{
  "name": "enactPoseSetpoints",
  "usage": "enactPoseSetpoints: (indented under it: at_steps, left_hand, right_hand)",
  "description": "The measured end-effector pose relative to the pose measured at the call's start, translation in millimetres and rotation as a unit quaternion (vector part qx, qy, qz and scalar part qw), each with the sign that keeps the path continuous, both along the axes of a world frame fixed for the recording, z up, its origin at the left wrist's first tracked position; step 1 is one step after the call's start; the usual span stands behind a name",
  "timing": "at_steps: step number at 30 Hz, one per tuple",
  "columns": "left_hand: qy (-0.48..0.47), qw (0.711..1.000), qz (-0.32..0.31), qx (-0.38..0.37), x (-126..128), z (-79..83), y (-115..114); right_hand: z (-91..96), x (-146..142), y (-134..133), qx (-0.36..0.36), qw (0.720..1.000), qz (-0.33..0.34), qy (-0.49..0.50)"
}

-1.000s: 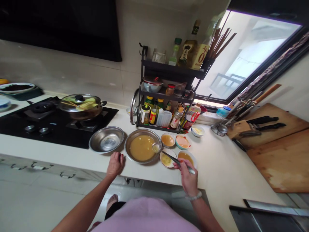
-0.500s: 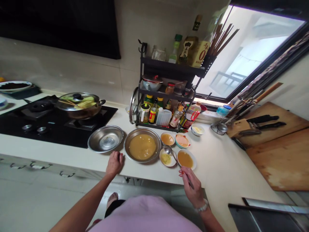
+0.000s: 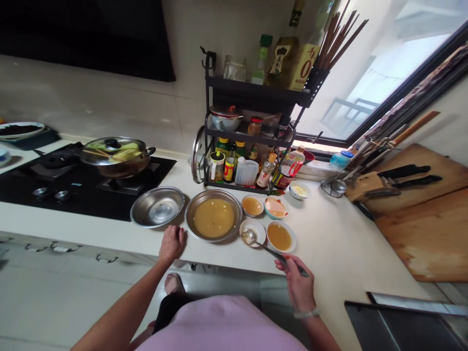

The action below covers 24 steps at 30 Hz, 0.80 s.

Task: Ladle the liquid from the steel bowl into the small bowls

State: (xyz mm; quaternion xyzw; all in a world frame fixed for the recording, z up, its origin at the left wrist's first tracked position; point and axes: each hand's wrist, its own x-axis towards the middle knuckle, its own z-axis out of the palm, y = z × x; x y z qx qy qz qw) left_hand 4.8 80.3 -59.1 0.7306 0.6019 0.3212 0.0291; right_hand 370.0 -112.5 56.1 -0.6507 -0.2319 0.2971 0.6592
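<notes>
A large steel bowl (image 3: 213, 217) of yellow-brown liquid sits on the white counter in front of me. My left hand (image 3: 171, 242) rests on the counter edge at its lower left, fingers curled, holding nothing I can see. My right hand (image 3: 298, 282) is closed on the handle of a metal spoon (image 3: 256, 240). The spoon's bowl lies in a small white bowl (image 3: 256, 226) just right of the large bowl. Three more small bowls of liquid stand close by: one (image 3: 280, 236) beside the spoon, two (image 3: 253, 205) (image 3: 276, 207) behind it.
An empty steel bowl (image 3: 157, 212) lies left of the large one. A lidded pan (image 3: 114, 155) stands on the black hob (image 3: 44, 187). A black rack (image 3: 252, 131) holds bottles and jars. Wooden boards (image 3: 424, 229) and knives (image 3: 398, 175) lie right. A dark sink (image 3: 402, 326) is at lower right.
The spoon has gone from over the large bowl's right rim to the small white bowl. My right hand drew back toward me. My left hand stayed put.
</notes>
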Motion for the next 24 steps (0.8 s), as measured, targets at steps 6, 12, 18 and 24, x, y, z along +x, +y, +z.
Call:
enactPoseSetpoints:
  at_steps: [6,12,18,24]
  left_hand:
    - [-0.004,1.0,-0.002,0.003,-1.4,-2.2,1.8]
    - [-0.013,1.0,-0.005,0.001,-1.4,-2.9,2.3]
    - [-0.034,0.999,-0.002,0.001,-0.6,-1.5,2.2]
    - [-0.136,0.989,0.049,-0.015,-1.0,10.7,-10.4]
  right_hand:
    - [12.7,7.6,7.3,0.037,0.996,-0.027,0.074]
    - [29.6,6.8,16.0,0.058,0.996,-0.017,0.064]
    - [38.4,-10.8,44.0,0.09,0.993,0.021,0.079]
    - [25.6,-35.2,70.4,0.081,0.991,0.103,-0.011]
